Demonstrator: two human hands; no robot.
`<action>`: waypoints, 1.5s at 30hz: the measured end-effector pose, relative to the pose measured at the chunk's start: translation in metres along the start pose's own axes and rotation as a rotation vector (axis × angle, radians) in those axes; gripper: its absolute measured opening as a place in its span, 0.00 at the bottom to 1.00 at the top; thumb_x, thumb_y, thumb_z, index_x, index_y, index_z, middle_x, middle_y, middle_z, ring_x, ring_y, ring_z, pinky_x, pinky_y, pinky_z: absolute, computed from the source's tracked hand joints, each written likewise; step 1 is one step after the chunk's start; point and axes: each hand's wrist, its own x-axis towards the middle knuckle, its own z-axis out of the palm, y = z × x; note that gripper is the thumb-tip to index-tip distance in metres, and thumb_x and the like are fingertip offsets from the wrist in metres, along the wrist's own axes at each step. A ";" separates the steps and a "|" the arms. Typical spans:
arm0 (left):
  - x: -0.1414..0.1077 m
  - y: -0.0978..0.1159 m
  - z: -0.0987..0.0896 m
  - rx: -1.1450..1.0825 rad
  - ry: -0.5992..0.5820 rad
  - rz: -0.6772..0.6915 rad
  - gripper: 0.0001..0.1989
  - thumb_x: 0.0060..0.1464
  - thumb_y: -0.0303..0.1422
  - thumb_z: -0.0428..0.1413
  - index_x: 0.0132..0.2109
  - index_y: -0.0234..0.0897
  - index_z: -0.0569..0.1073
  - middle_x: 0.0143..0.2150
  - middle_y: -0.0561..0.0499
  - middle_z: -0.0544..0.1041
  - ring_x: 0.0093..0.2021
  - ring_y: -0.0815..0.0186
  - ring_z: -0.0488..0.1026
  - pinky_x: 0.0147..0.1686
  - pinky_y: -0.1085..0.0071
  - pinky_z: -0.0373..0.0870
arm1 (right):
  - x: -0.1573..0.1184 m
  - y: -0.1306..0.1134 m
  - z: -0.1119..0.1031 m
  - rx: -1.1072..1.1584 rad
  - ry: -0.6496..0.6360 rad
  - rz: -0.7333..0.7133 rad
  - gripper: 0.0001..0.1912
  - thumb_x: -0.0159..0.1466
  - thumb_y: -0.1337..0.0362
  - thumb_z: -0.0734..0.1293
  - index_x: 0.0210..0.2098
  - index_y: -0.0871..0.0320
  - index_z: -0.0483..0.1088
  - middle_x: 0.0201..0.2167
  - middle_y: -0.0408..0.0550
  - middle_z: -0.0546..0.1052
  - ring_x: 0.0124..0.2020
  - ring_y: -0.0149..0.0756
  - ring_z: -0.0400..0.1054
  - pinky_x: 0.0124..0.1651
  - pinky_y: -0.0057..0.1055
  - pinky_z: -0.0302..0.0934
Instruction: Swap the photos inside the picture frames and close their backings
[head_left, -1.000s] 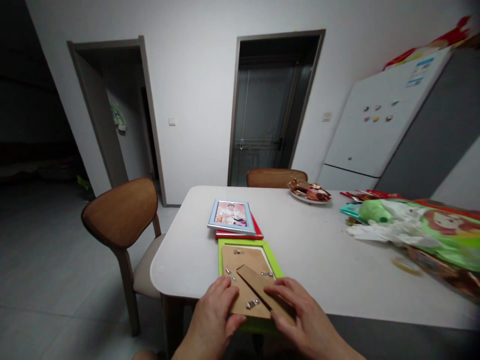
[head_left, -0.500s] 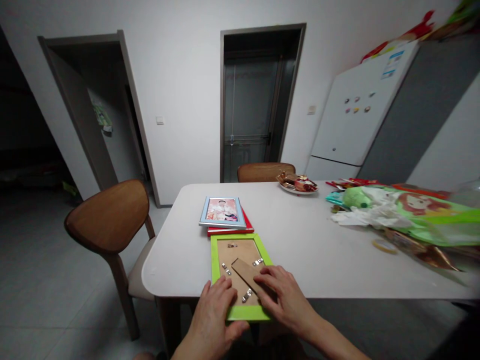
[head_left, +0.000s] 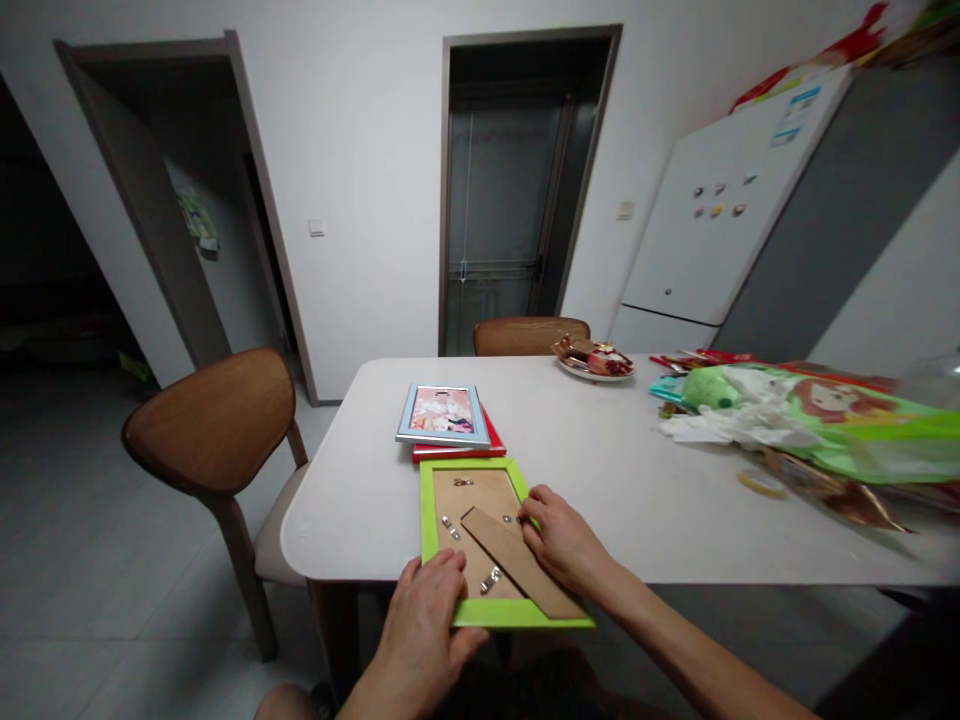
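A green picture frame (head_left: 429, 500) lies back side up at the table's front edge, its near end jutting past it. My left hand (head_left: 429, 610) grips its near left corner, fingers on top and thumb at the near edge. At the frame's right side my right hand (head_left: 559, 535) has its fingers closed at a small metal clip (head_left: 511, 519), which they partly cover. The brown stand leg (head_left: 517, 560) slants across the backing board (head_left: 480, 500). Other metal clips show at the left (head_left: 450, 527) and near side (head_left: 490, 580), and a hanger (head_left: 463, 482) at the far end.
Beyond the green frame, a light-blue photo frame (head_left: 405, 425) lies on a red frame (head_left: 495, 445). Farther off stands a plate (head_left: 592, 372) with wrapped items. Plastic bags (head_left: 832, 440) and a tape roll (head_left: 761, 486) lie at the right. A wooden chair (head_left: 214, 425) stands left of the white table (head_left: 360, 480).
My right hand has moved from the stand leg to the clip at the frame's right side. The left hand stays at the near left corner. The view has shifted slightly.
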 end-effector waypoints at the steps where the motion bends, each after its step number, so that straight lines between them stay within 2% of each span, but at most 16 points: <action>1: 0.000 0.000 0.000 -0.002 0.000 -0.001 0.13 0.42 0.29 0.56 0.38 0.37 0.67 0.54 0.46 0.65 0.55 0.58 0.58 0.53 0.53 0.51 | 0.000 0.000 -0.001 0.008 0.000 0.002 0.12 0.56 0.69 0.55 0.28 0.60 0.70 0.32 0.49 0.65 0.33 0.32 0.61 0.38 0.27 0.55; 5: -0.001 0.000 0.000 -0.005 0.010 -0.002 0.13 0.41 0.29 0.56 0.38 0.37 0.67 0.53 0.46 0.65 0.55 0.58 0.59 0.53 0.53 0.52 | -0.005 0.001 -0.003 0.029 -0.015 -0.017 0.14 0.58 0.68 0.54 0.31 0.61 0.71 0.34 0.51 0.66 0.35 0.33 0.62 0.39 0.29 0.56; 9: 0.000 -0.002 0.002 -0.009 0.011 0.004 0.15 0.41 0.30 0.56 0.40 0.37 0.67 0.53 0.46 0.65 0.55 0.58 0.59 0.53 0.53 0.51 | -0.021 -0.011 -0.008 0.023 0.061 -0.124 0.14 0.58 0.66 0.56 0.38 0.57 0.70 0.41 0.53 0.66 0.43 0.40 0.58 0.45 0.36 0.53; 12: 0.000 -0.004 0.004 -0.009 0.020 0.010 0.16 0.42 0.30 0.56 0.42 0.37 0.67 0.53 0.46 0.66 0.54 0.58 0.59 0.53 0.53 0.52 | -0.034 -0.031 -0.012 0.098 -0.014 -0.293 0.13 0.58 0.65 0.56 0.37 0.52 0.70 0.40 0.49 0.67 0.43 0.38 0.58 0.46 0.37 0.52; 15: 0.000 -0.005 0.004 -0.012 0.031 0.011 0.17 0.42 0.30 0.56 0.43 0.37 0.67 0.52 0.45 0.66 0.54 0.57 0.59 0.53 0.53 0.53 | -0.040 -0.047 -0.017 0.134 -0.069 -0.357 0.11 0.58 0.64 0.58 0.35 0.50 0.70 0.39 0.47 0.67 0.44 0.38 0.57 0.48 0.38 0.50; 19: 0.001 -0.005 0.003 -0.021 0.033 0.013 0.22 0.42 0.30 0.57 0.47 0.37 0.65 0.51 0.44 0.67 0.54 0.57 0.60 0.53 0.53 0.53 | -0.042 -0.050 -0.024 0.148 -0.141 -0.403 0.11 0.56 0.61 0.60 0.37 0.50 0.70 0.40 0.46 0.66 0.45 0.38 0.55 0.50 0.39 0.48; 23: 0.000 -0.004 0.002 -0.024 0.045 0.023 0.22 0.41 0.30 0.57 0.47 0.37 0.65 0.52 0.45 0.67 0.54 0.57 0.60 0.53 0.53 0.54 | -0.044 -0.048 -0.027 0.170 -0.169 -0.433 0.12 0.55 0.60 0.61 0.38 0.51 0.69 0.41 0.46 0.66 0.45 0.38 0.55 0.51 0.39 0.48; 26: 0.000 -0.005 0.003 -0.018 0.043 0.019 0.22 0.41 0.30 0.57 0.46 0.36 0.66 0.52 0.45 0.67 0.54 0.57 0.60 0.53 0.54 0.54 | -0.037 -0.050 -0.021 0.200 -0.122 -0.383 0.12 0.58 0.62 0.58 0.39 0.53 0.68 0.39 0.48 0.67 0.43 0.37 0.57 0.48 0.36 0.51; 29: -0.001 -0.006 0.004 -0.010 0.043 0.011 0.20 0.41 0.30 0.57 0.45 0.37 0.66 0.52 0.45 0.67 0.54 0.57 0.60 0.53 0.54 0.54 | -0.018 -0.056 -0.009 0.201 -0.064 -0.306 0.14 0.61 0.65 0.53 0.39 0.57 0.68 0.37 0.49 0.68 0.39 0.35 0.58 0.43 0.34 0.53; 35: 0.000 -0.010 0.008 0.010 0.065 0.056 0.25 0.41 0.30 0.57 0.49 0.36 0.63 0.52 0.42 0.66 0.53 0.55 0.61 0.52 0.52 0.55 | 0.017 -0.072 0.005 0.085 -0.096 -0.304 0.12 0.59 0.66 0.56 0.29 0.59 0.70 0.31 0.48 0.69 0.36 0.34 0.58 0.38 0.30 0.51; 38: 0.000 -0.011 0.009 0.009 0.076 0.075 0.24 0.40 0.29 0.58 0.48 0.35 0.64 0.52 0.42 0.67 0.53 0.56 0.61 0.52 0.54 0.56 | 0.020 -0.075 0.007 0.092 -0.112 -0.334 0.11 0.59 0.68 0.57 0.26 0.58 0.70 0.31 0.47 0.70 0.36 0.33 0.58 0.38 0.30 0.50; 42: 0.000 -0.012 0.008 -0.002 0.081 0.064 0.27 0.39 0.29 0.59 0.49 0.34 0.63 0.51 0.42 0.67 0.53 0.56 0.61 0.53 0.55 0.56 | 0.020 -0.075 0.009 0.138 -0.099 -0.328 0.13 0.59 0.71 0.55 0.32 0.58 0.70 0.32 0.47 0.72 0.36 0.34 0.58 0.39 0.30 0.50; 45: -0.001 -0.011 0.007 -0.017 0.087 0.066 0.24 0.38 0.30 0.60 0.47 0.36 0.65 0.51 0.44 0.68 0.52 0.56 0.62 0.53 0.56 0.56 | 0.020 -0.075 0.008 0.164 -0.116 -0.367 0.13 0.58 0.71 0.55 0.29 0.58 0.71 0.31 0.46 0.72 0.35 0.33 0.59 0.39 0.30 0.50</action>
